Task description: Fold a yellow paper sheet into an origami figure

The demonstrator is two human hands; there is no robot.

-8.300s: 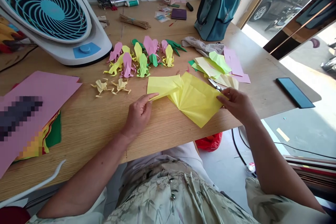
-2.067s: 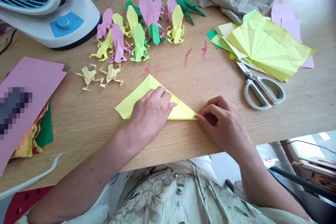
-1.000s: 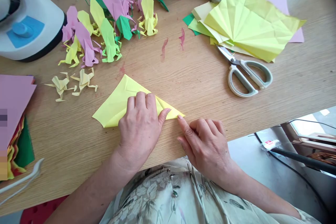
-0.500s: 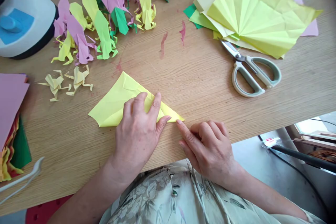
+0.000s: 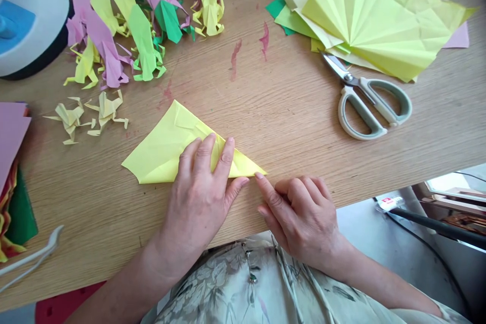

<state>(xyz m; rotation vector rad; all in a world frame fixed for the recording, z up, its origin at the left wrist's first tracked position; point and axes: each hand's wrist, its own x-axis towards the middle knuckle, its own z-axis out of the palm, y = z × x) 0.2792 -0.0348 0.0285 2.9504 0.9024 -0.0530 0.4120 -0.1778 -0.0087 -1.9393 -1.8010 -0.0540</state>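
Note:
A folded sheet of yellow paper [image 5: 154, 149] lies flat on the wooden table, with creases across its face and a sharp point at its right end. Across its middle rests my left hand [image 5: 199, 187], fingers spread and flat, with the thumb by the lower edge. My right hand [image 5: 299, 217] is at the sheet's right tip. Its index finger is stretched out and touches the point, the thumb is held apart below, and the other fingers are curled with nothing seen in them.
White-and-grey scissors [image 5: 348, 78] lie right of centre, below crumpled yellow paper [image 5: 379, 15]. Several folded paper figures [image 5: 142, 40] stand at upper left, with two small cream ones [image 5: 108, 111] nearer. Coloured sheets [image 5: 11, 136] and a white cable [image 5: 49, 245] are at left.
The view has shifted slightly, moving the far objects up in the picture. My left thumb has slid slightly down and right off the paper's lower edge. The right index finger stays at the tip.

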